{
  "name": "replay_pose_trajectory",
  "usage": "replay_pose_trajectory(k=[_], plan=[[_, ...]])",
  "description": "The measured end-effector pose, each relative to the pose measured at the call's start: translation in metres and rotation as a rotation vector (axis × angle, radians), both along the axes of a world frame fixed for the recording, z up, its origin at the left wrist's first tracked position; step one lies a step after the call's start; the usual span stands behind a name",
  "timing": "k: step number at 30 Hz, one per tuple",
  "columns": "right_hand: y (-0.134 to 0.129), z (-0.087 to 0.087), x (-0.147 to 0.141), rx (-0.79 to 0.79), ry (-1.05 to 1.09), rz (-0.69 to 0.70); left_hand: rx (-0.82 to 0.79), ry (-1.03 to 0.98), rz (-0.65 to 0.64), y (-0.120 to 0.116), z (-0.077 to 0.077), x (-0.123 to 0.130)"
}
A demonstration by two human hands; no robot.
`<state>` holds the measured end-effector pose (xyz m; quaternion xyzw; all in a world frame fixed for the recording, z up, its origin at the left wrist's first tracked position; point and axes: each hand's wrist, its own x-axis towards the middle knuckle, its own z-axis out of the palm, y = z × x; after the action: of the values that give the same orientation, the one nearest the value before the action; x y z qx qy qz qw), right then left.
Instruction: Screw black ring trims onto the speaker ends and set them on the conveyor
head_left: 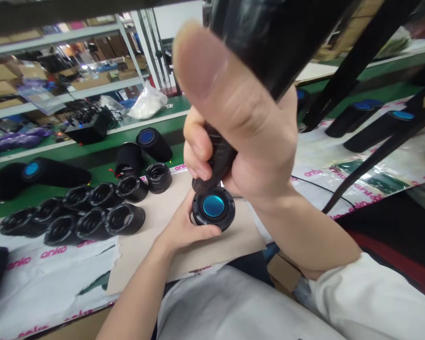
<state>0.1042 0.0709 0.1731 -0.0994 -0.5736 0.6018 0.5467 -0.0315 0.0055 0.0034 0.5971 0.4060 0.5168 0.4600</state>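
Note:
My right hand is wrapped round a thick black electric screwdriver, held close to the camera and slanting down to the left. Its narrow lower end reaches the upper left rim of a round black speaker part with a shiny blue disc in its middle. The very tip is blurred, so I cannot tell whether it touches a screw. Thumb and fingers of my left hand grip that part from its left side, on a sheet of brown cardboard.
Several black ring-shaped housings stand in rows at left. Behind them lie black cylindrical speakers with blue ends; more speakers stand at right. A dark bar crosses the right side. Shelves with boxes are at the back.

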Motion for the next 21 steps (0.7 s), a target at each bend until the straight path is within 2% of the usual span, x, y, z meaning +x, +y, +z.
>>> replay_pose_trajectory(k=[3,6,13,17,21], plan=[[-0.005,-0.008,-0.009,0.035,0.085,0.044,0.002,0.001,0.000,0.000,0.002,0.000],[-0.006,-0.012,-0.012,0.025,0.048,0.060,-0.032,0.013,0.001,0.000,0.000,-0.001],[-0.004,-0.015,-0.023,0.016,0.011,0.227,-0.037,0.031,-0.005,0.000,-0.011,-0.002],[-0.007,-0.016,-0.021,0.037,-0.058,0.191,-0.005,0.050,-0.019,0.002,-0.005,0.001],[-0.003,-0.026,-0.019,0.081,-0.129,0.173,-0.012,0.027,-0.026,0.002,0.003,0.001]])
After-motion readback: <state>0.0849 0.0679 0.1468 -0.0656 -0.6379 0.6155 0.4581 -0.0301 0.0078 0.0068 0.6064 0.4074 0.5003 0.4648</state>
